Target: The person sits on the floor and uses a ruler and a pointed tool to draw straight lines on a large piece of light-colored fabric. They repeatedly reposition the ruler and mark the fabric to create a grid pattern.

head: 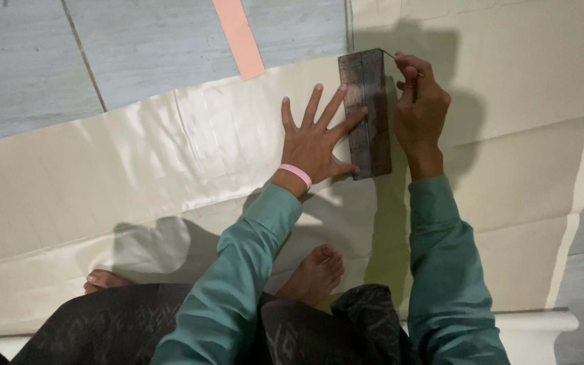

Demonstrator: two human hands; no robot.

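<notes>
With the left hand [315, 142] spread flat, fingers open, pinning the dark wooden ruler [366, 111] on the cream fabric [136, 162] over the floor, and the right hand [419, 108] pinching a thin marker at its far corner, any slip of the ruler on the glossy cloth would likely skew the line.

Both arms wear long teal-green sleeves [238, 277] of smooth cloth, ending at the wrists near the frame's centre. A pink band [296, 174] circles the left wrist. Dark patterned cloth [130, 324] covers the lap along the bottom edge, and the feet [315, 274] are bare.
</notes>
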